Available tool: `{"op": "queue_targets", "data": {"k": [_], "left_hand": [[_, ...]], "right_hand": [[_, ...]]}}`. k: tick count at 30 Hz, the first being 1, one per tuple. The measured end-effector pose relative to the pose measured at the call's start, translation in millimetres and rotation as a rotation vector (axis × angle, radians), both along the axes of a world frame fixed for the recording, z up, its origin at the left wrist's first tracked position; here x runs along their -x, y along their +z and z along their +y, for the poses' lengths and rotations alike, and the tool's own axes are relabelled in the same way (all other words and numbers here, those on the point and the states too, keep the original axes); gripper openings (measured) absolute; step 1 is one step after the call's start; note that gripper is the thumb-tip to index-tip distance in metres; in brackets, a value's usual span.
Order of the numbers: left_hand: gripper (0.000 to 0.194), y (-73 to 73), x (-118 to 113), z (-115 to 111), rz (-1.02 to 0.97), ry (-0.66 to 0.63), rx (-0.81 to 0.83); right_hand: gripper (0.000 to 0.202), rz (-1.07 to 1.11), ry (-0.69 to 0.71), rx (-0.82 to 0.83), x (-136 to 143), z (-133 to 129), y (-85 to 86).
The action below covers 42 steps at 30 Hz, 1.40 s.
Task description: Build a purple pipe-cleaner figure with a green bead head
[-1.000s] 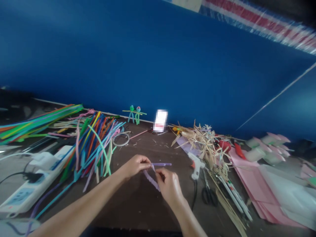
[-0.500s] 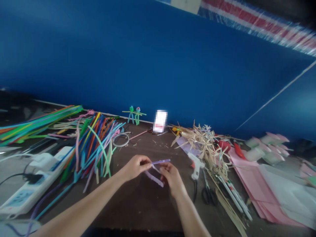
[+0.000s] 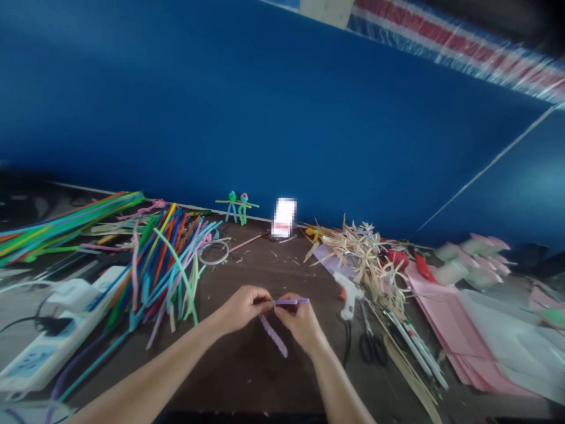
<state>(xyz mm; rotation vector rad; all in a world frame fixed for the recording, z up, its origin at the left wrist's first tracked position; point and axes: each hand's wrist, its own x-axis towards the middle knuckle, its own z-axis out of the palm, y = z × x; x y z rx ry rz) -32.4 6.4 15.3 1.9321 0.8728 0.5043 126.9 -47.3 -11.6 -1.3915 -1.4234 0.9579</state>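
Observation:
A purple pipe cleaner (image 3: pixel 274 334) is held between both hands over the middle of the brown table (image 3: pixel 247 377). My left hand (image 3: pixel 251 306) pinches it from the left side. Close against those fingertips, my right hand (image 3: pixel 296 318) grips it from the right, fingers closed. One straight purple end lies across the top of the right fingers. A crinkled, lighter purple length hangs down between the hands toward the table's front. The exact spot where the fingertips meet the strand is partly hidden.
Colourful pipe cleaners (image 3: pixel 165 259) and a white power strip (image 3: pixel 57 335) lie left. Two small figures (image 3: pixel 238 207) and a blurred phone (image 3: pixel 283 217) stand at the back. Rightward are a glue gun (image 3: pixel 351 294), scissors (image 3: pixel 371 341), dried strips (image 3: pixel 359 253) and pink sheets (image 3: pixel 450 330).
Both hands have come closer together and slightly lower. The crinkled purple length has swung from slanting toward the right hand to hanging more freely below.

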Motion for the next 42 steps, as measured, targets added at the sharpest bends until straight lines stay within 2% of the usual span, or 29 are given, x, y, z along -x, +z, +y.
{"op": "queue_targets", "data": {"k": [5, 10, 13, 17, 19, 22, 26, 30, 33, 36, 39, 42], "left_hand": [[0.028, -3.7, 2.6, 2.4, -0.100, -0.086, 0.287], [0.025, -7.2, 4.5, 3.9, -0.190, -0.139, 0.529], [0.024, -7.7, 6.7, 4.0, -0.224, -0.160, 0.588], [0.024, -7.1, 8.0, 5.5, -0.178, -0.194, 0.568], [0.024, -6.1, 7.0, 6.1, -0.131, -0.189, 0.520], [0.025, -4.0, 3.8, 4.8, -0.074, -0.149, 0.370], [0.027, -2.6, 0.1, -0.4, 0.002, -0.068, 0.039], [0.024, -3.2, 0.7, -3.8, 0.096, -0.060, -0.328], [0.025, -3.6, 2.8, -3.8, 0.161, -0.122, -0.503], [0.026, -3.8, 3.8, -3.7, 0.220, -0.146, -0.592], [0.028, -3.6, 3.3, -4.2, 0.247, -0.151, -0.614], [0.030, -2.8, 2.5, -4.5, 0.221, -0.147, -0.598]], "right_hand": [[0.006, -0.147, 0.034, -0.117, 2.0, -5.5, 6.3], [0.007, -0.185, 0.165, -0.153, -4.2, -7.1, 15.1], [0.006, -0.229, 0.156, -0.154, -8.7, -6.4, 17.0], [0.005, -0.195, 0.103, -0.095, -11.4, -3.8, 14.2], [0.002, -0.099, 0.085, -0.024, -12.4, -0.8, 11.7], [0.013, 0.181, 0.071, 0.155, -13.6, 4.3, 6.7], [0.024, 0.614, 0.032, 0.334, -13.9, 6.0, -3.1], [0.033, 0.748, 0.058, 0.470, -17.5, 2.8, -9.0], [0.035, 0.663, 0.176, 0.472, -23.2, 2.7, -4.0], [0.026, 0.439, 0.273, 0.416, -26.1, 5.9, 6.5], [0.018, 0.240, 0.246, 0.372, -23.4, 9.2, 15.3], [0.011, 0.205, 0.210, 0.340, -17.5, 10.0, 17.9]]}}
